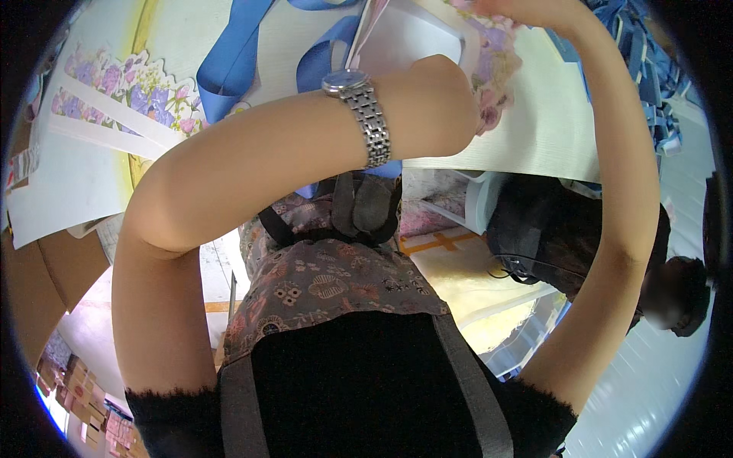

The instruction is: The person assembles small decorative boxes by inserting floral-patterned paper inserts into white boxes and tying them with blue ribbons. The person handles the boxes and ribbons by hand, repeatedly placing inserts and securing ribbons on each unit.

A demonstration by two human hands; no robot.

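Note:
My left forearm, wearing a silver watch (347, 79), reaches across the white table (557, 130). My left hand (449, 103) is bent over beside a flower-printed cutout (498, 84) in purple and pink; its fingers are hidden from view. At the top edge, my right hand (531, 11) meets the upper end of this cutout, with its fingers mostly cut off by the frame. Between the hands and a loop of wide blue ribbon (328, 57) stands a white folded piece (408, 38), partly covered by my left hand.
Another flower-printed piece with white strips (118, 114) lies at the left, near more blue ribbon (229, 72). A heap of blue ribbons (637, 53) is at the far right. Close to my right arm is a person in dark clothes (542, 221). Brown cardboard (61, 275) stands at lower left.

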